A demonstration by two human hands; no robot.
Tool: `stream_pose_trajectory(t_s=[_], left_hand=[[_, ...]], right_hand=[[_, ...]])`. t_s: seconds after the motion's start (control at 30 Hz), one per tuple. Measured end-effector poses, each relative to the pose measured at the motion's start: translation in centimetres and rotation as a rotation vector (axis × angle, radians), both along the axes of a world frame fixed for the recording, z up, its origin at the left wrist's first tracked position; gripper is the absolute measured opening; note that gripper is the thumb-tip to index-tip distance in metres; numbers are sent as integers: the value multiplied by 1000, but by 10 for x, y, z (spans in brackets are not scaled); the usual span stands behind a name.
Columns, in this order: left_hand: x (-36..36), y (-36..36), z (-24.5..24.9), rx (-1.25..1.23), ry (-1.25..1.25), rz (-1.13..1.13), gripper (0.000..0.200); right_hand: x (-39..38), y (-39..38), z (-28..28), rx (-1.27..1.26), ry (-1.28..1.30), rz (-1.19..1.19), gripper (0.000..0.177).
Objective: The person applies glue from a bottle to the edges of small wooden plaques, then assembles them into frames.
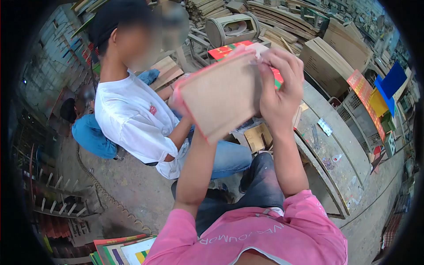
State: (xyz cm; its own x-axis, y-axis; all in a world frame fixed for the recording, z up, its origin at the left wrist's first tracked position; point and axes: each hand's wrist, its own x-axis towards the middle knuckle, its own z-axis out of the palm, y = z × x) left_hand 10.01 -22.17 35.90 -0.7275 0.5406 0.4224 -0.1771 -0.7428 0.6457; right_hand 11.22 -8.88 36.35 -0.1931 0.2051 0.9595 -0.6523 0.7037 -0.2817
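Stacked timber (282, 17) behind; left hand (178, 98) and right hand (278, 88) clasp a flat, red-edged brown board (221, 95)

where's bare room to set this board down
Bare concrete floor between the seated co-worker and the printed panels; the grey bench is partly free. Wood stacks behind the board are crowded.

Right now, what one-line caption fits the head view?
Left hand and right hand hold up a brown board beside a person in a white shirt.
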Motion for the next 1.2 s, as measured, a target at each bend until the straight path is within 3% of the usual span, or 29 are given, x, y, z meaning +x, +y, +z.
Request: stream_pose_trajectory(t_s=[0.03,0.17,0.23,0.3,0.4,0.6,0.67,1.2], left_hand=[[18,4,3,-280,-50,196,125],[66,14,3,-200,-84,237,139],[69,17,-14,400,192,-137,146],[79,19,-19,468,114,-196,157],[84,21,-16,360,146,-133,147],[99,16,-7,187,194,-11,131],[109,11,5,-342,135,238,85],[108,16,-19,-28,292,159,62]], right_hand=[[13,4,1,62,22,-31,13],[63,10,-3,114,-35,-14,12],[75,13,-8,82,-33,38,11],[83,15,-4,104,-40,24,13],[88,19,0,96,9,27,25],[102,23,6,202,-48,3,18],[105,22,8,205,-51,-22,19],[103,21,9,211,41,-55,23]])
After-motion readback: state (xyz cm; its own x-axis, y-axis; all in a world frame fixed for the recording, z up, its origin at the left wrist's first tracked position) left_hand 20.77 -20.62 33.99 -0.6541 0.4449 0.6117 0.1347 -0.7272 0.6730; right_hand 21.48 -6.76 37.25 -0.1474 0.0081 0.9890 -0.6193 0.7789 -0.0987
